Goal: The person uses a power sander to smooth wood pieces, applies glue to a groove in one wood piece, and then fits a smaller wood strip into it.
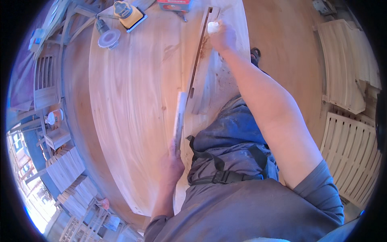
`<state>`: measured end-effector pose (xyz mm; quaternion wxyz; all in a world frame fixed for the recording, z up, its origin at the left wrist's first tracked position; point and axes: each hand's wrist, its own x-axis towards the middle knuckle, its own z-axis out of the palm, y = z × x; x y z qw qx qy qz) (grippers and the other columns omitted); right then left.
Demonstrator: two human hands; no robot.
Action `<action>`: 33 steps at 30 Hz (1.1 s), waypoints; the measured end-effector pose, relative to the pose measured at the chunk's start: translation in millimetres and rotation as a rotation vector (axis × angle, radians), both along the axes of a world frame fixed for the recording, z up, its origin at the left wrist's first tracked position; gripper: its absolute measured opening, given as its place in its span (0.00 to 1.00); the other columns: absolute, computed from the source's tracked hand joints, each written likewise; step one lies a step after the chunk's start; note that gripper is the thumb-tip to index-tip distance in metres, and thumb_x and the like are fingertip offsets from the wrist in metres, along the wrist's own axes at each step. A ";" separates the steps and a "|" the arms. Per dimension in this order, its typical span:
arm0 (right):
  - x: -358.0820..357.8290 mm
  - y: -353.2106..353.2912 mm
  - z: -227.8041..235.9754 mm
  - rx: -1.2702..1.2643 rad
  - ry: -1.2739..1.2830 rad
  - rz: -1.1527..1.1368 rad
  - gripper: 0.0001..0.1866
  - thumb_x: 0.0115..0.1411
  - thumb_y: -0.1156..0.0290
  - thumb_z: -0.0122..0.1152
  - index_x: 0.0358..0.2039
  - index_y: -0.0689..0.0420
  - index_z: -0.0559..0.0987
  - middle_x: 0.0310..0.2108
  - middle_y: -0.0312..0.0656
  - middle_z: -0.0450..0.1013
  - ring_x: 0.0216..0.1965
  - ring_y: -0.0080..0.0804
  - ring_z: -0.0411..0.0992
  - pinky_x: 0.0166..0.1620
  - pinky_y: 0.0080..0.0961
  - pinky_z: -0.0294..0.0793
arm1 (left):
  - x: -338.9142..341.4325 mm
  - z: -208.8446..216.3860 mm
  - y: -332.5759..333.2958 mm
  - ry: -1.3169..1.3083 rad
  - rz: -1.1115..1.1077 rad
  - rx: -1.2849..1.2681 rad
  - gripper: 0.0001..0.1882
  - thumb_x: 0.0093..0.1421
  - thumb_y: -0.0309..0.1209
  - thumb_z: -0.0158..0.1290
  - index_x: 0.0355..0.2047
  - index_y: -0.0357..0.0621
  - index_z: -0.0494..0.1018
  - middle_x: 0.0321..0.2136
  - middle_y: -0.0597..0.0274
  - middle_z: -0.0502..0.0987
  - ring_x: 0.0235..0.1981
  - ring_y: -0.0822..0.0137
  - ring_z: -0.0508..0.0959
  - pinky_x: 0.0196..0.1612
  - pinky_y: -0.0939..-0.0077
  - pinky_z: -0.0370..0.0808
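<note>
On one tabletop (133,105), two hands: right (222,38) gripping one white block (212,27), left (171,163) one strip (179,115)

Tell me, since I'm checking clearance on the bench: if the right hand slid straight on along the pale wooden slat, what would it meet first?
Probably the red flat box at the table's far edge. The right hand, holding a small white block, points up the slotted slat towards it; depth is unclear.

Pale wooden plank (209,76); yellow sander (128,14)
</note>
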<state>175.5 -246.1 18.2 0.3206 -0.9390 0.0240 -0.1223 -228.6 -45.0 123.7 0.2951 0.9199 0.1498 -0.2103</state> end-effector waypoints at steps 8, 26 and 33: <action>-94.7 -23.3 42.1 0.370 0.433 0.201 0.22 0.50 0.64 0.76 0.44 0.61 0.85 0.39 0.51 0.84 0.42 0.40 0.83 0.47 0.36 0.78 | 15.7 -69.5 93.5 -0.190 0.349 -0.093 0.33 0.70 0.26 0.48 0.74 0.40 0.55 0.61 0.34 0.74 0.61 0.44 0.77 0.60 0.55 0.73; -169.5 -8.8 45.6 0.538 0.656 0.169 0.20 0.61 0.59 0.63 0.35 0.68 0.84 0.29 0.49 0.81 0.32 0.32 0.78 0.38 0.34 0.74 | 159.2 -62.6 -41.9 -0.166 0.126 -0.062 0.49 0.49 0.46 0.72 0.62 0.24 0.67 0.61 0.42 0.67 0.65 0.45 0.64 0.67 0.57 0.67; -167.1 -3.8 50.4 0.477 0.580 0.162 0.19 0.58 0.60 0.63 0.30 0.67 0.83 0.24 0.52 0.79 0.28 0.34 0.78 0.34 0.35 0.74 | 159.3 -73.5 -46.3 -0.283 0.150 -0.065 0.43 0.45 0.39 0.70 0.56 0.23 0.70 0.53 0.42 0.69 0.59 0.44 0.67 0.63 0.57 0.69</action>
